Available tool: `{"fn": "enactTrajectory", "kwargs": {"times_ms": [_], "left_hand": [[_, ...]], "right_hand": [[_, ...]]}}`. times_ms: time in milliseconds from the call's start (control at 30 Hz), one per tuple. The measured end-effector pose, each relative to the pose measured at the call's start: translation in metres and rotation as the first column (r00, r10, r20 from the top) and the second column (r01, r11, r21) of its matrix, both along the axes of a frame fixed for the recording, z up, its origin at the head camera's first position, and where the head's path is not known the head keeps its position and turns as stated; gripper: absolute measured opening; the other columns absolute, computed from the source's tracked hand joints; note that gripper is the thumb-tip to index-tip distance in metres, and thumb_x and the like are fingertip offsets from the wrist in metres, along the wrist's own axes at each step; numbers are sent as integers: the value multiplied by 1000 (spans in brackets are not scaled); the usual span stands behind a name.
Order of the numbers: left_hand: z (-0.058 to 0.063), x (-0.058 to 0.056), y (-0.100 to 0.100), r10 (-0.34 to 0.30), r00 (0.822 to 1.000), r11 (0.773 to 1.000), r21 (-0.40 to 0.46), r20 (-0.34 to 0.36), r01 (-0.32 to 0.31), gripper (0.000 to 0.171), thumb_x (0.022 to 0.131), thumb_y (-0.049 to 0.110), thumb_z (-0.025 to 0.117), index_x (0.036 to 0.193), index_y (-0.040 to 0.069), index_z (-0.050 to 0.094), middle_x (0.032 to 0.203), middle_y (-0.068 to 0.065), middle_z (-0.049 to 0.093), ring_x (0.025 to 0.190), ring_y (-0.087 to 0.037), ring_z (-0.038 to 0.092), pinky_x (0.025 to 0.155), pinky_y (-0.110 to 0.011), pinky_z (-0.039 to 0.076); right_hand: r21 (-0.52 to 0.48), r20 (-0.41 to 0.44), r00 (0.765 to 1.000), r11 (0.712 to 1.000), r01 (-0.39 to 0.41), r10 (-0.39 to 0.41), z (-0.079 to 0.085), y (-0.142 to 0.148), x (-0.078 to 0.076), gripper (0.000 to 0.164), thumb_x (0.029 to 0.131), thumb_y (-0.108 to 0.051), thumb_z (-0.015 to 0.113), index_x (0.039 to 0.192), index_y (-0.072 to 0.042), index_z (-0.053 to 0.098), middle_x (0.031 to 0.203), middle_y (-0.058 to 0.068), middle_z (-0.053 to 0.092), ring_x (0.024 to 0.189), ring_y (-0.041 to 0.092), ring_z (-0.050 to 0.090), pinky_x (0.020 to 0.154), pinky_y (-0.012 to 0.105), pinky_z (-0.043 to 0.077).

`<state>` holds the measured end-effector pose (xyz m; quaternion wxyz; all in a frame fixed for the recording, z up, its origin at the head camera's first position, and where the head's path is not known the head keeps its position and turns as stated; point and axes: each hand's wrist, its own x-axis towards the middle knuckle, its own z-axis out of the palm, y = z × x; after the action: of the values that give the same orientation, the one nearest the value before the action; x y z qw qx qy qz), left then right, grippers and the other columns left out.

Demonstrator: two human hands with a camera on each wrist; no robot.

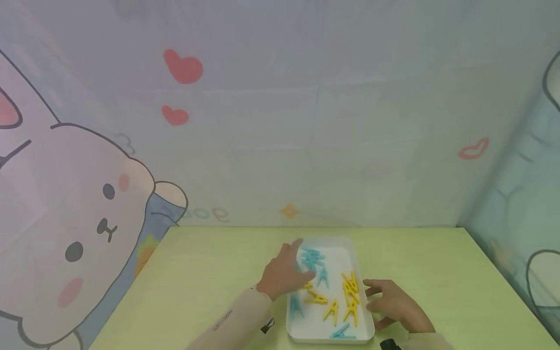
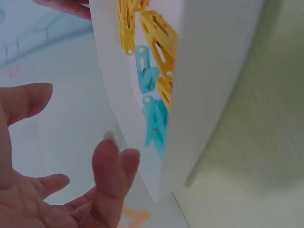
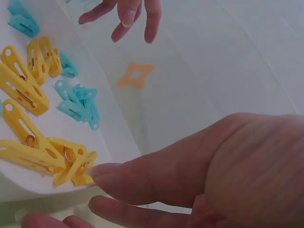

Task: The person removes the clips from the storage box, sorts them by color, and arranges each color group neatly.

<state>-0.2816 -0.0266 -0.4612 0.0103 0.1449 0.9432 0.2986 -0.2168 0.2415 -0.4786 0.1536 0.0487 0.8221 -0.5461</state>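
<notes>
Both my hands are hanging about a white tray (image 1: 339,339), which is lying lengthwise before me on a pale yellow-green table (image 1: 210,277).

Left hand (image 1: 286,272): hovering over the tray's left side, palm turned down, thumb reaching inward over the clips. In the left wrist view the fingers are standing wide, thumb well apart from them, and they are holding nothing.

Right hand (image 1: 395,304): waiting just beside the tray's right wall, fingers loosely bent, a gap showing between thumb and fingertips. It is gripping nothing. Whether any tip is touching the rim, I cannot tell. In the right wrist view the thumb is covering a bit of the tray's edge, near some yellow clips.

Clips, all lying inside the tray: a heap of blue clips (image 1: 311,259) is sitting at the far end, with a lone blue clip (image 1: 323,274) just nearer. Another blue one is lying along the left wall, another at the near end. Yellow clips (image 1: 352,309) are bunching along the right wall, more are lying across the middle, and one is peeping out from beneath my left hand.

Surroundings: a pale cloth backdrop (image 1: 372,121) is rising behind the table, a cartoon rabbit (image 1: 87,194) showing at left and red hearts (image 1: 183,69) above it
</notes>
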Motion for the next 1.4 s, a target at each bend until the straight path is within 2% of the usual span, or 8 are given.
{"fn": "enactTrajectory", "kwargs": {"times_ms": [167, 367, 500, 667, 867, 1100, 1267, 1400], "left_hand": [[2, 2, 14, -39, 998, 998, -49, 41, 41, 80, 81, 45, 74, 148, 13, 44, 139, -16, 50, 94, -30, 63, 82, -48, 51], [-1, 0, 30, -39, 986, 999, 8, 161, 39, 72, 80, 33, 79, 143, 9, 51, 135, -16, 54, 54, -19, 59, 50, -34, 51], [-4, -4, 39, -13, 981, 1000, -10, 192, 15, 69, 78, 29, 81, 140, 10, 55, 128, -13, 60, 48, -18, 57, 45, -33, 51], [-9, -8, 49, 5, 985, 996, -85, 171, 10, 61, 78, 26, 80, 132, 10, 59, 114, -8, 64, 52, -15, 56, 40, -27, 47], [-16, -14, 62, -3, 994, 963, -266, 107, 32, 28, 79, 25, 77, 97, 11, 60, 78, 0, 55, 51, -15, 54, 41, -26, 45], [-35, -25, 74, -11, 998, 932, -360, 60, 32, 29, 77, 26, 77, 99, 13, 64, 77, 3, 55, 64, -13, 51, 59, -26, 45], [-42, -27, 79, -15, 999, 921, -389, 50, 33, 28, 78, 24, 78, 101, 13, 65, 77, 3, 55, 64, -13, 51, 57, -26, 45], [-41, -25, 82, -5, 998, 923, -385, 60, 28, 26, 79, 25, 78, 97, 13, 64, 75, 3, 54, 63, -14, 51, 56, -27, 44]], "right_hand": [[36, -20, 1000, 999, 4, -3, -4, -4, -2, 65, 80, 11, 65, 140, 15, 42, 121, 23, 58, 85, 28, 66, 56, 44, 57], [47, -20, 1000, 999, 0, 1, -5, -6, -4, 64, 79, 12, 64, 140, 14, 43, 123, 26, 59, 85, 29, 67, 55, 44, 57], [32, -18, 1000, 999, -11, 12, -5, -6, -4, 64, 80, 12, 64, 141, 13, 43, 127, 31, 56, 87, 30, 68, 55, 45, 57], [8, -21, 1000, 1000, -19, 19, -6, -6, -5, 65, 80, 12, 64, 141, 13, 42, 129, 33, 55, 88, 32, 68, 55, 45, 57], [11, -9, 1000, 1000, -7, 7, -5, -7, -6, 64, 82, 12, 64, 142, 13, 42, 129, 33, 55, 89, 33, 69, 55, 45, 57], [46, -1, 1000, 999, -1, 1, -7, -7, -5, 65, 84, 10, 62, 144, 13, 38, 126, 35, 56, 82, 31, 69, 53, 44, 57], [77, -4, 1000, 997, -4, 4, -6, -9, -4, 66, 82, 13, 59, 143, 15, 35, 127, 38, 53, 80, 30, 69, 52, 42, 56], [101, 3, 1000, 995, -5, 4, -4, -10, -5, 66, 83, 14, 58, 144, 16, 33, 127, 38, 52, 81, 30, 69, 52, 42, 57]]}}
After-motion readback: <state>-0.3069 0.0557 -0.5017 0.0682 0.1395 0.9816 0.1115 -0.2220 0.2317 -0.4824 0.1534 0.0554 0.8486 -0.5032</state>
